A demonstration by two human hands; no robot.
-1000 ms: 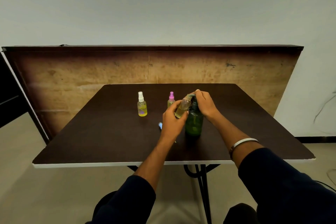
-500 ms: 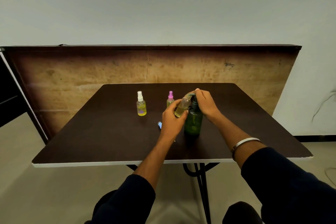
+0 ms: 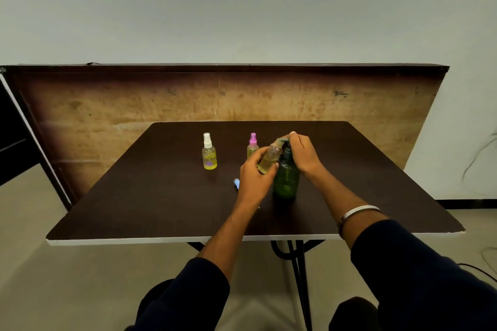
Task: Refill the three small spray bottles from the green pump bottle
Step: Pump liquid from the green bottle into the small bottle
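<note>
Nothing shifted; left hand (image 3: 254, 177) grips uncapped bottle (image 3: 269, 158); right hand (image 3: 302, 153) presses pump bottle (image 3: 286, 177)

A dark brown table (image 3: 150, 196) with a white front edge carries everything. On it stand a white-capped spray bottle (image 3: 209, 153), a pink-capped spray bottle (image 3: 252, 145) and the green pump bottle (image 3: 286, 177). A small blue cap (image 3: 236, 183) lies near them.

My table (image 3: 139, 196) is dark, matt laminate with a pale edge; the board (image 3: 134, 115) behind it looks like worn, scuffed wood; the green pump bottle (image 3: 286, 183) is translucent glossy plastic; the small bottles, white-capped (image 3: 209, 154) and pink-capped (image 3: 252, 145), are clear smooth plastic; my bangle (image 3: 359, 209) gleams like metal; my sleeves (image 3: 419, 271) are dark cloth.
</note>
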